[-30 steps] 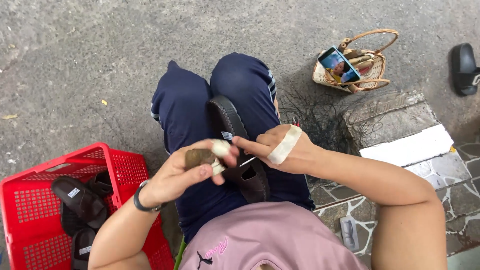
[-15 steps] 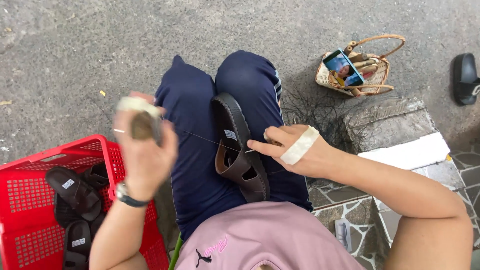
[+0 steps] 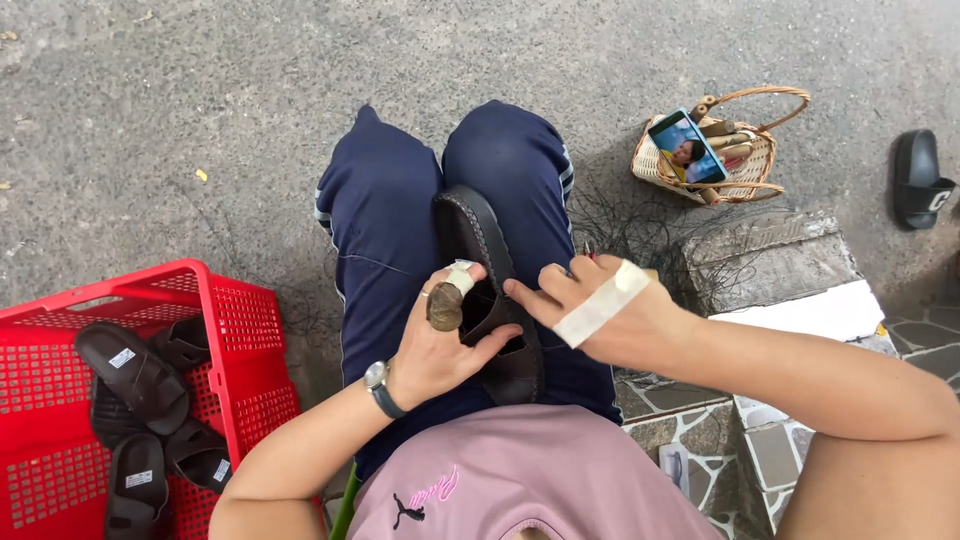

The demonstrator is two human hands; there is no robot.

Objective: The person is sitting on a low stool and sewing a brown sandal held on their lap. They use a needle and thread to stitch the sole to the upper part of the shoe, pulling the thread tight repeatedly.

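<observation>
A dark brown sandal [image 3: 478, 262] lies sole-up along my lap, between my knees in navy trousers. My left hand [image 3: 440, 345], with a wristwatch and taped fingertips, grips a small brown wooden-handled tool [image 3: 445, 306] against the sandal's left edge. My right hand [image 3: 590, 310], with a strip of white tape across its back, rests its fingertips on the sandal's right side near the strap. A thin thread [image 3: 375, 262] runs across my left thigh.
A red plastic crate [image 3: 235, 330] at my left holds several dark sandals [image 3: 135, 375]. A woven basket [image 3: 745, 160] with a phone [image 3: 686, 147] propped on it stands at the far right, beside loose black threads. One black slide [image 3: 918, 178] lies at the right edge. Stone paving [image 3: 760, 260] borders my right.
My left hand, raised out to the left with the thread pulled taut half a second ago, has come back down to the sandal. My right hand stayed on the sandal.
</observation>
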